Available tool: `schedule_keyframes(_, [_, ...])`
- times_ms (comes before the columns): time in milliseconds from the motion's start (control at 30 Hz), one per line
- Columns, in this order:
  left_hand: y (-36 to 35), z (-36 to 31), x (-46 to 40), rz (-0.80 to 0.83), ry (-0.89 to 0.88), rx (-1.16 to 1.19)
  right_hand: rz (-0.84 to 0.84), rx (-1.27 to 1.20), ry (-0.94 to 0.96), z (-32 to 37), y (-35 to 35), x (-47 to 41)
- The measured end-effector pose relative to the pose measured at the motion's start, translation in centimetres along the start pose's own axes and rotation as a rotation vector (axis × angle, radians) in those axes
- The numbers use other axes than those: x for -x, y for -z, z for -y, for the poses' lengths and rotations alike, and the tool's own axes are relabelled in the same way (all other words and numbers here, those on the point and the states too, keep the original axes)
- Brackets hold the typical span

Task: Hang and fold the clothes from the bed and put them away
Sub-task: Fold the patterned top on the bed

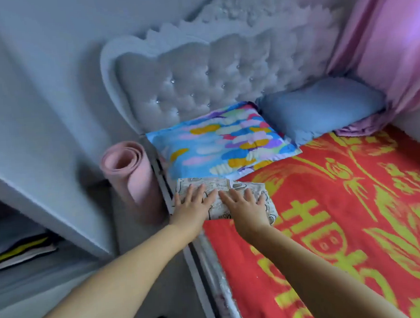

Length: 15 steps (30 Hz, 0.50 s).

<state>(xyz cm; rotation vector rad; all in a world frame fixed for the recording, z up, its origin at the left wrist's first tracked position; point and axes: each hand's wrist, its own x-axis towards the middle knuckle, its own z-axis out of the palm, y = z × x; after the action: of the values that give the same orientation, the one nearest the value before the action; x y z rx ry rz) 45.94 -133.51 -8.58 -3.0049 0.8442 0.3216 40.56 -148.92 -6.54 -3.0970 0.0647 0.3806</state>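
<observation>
The head view looks down along two bare forearms to the near left corner of a bed (356,198) covered by a red blanket with yellow-green figures. One folded garment (240,185), pale with a printed cartoon pattern, lies on that corner at the mattress edge, just below the pillows. Both hands rest flat on top of it. The left hand (192,204) lies on the garment's left half with its fingers straight and slightly spread, pointing toward the headboard. The right hand (244,207) lies on the right half, fingers likewise straight and fanned, thumb out to the side. Neither hand curls around the cloth; the palms press on it. The two hands sit side by side, their inner fingers close together.

Two pillows stand at the head of the bed: one multicoloured pillow (225,143) with blue, yellow, pink and white patches, touching the garment's far edge, and one plain blue pillow (322,108) to its right. Behind them rises one tufted grey headboard (198,80). One rolled pink mat (128,174) stands upright on the floor beside the bed. At lower left an open shelf holds one small stack of folded clothes (21,251), dark, yellow and white. Pink curtains (390,47) hang at the right.
</observation>
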Motion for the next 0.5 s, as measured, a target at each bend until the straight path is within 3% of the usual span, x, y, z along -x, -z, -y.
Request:
schedule_keyframes(300, [-1.2, 21.5, 21.2, 0.038, 0.539, 0.073, 0.090, 0.123, 0.507, 29.2, 0.9, -0.3])
schedule_keyframes(500, [-2.4, 34.8, 35.6, 0.092, 0.734, 0.034, 0.129, 0.130, 0.727, 49.4, -0.8, 1.9])
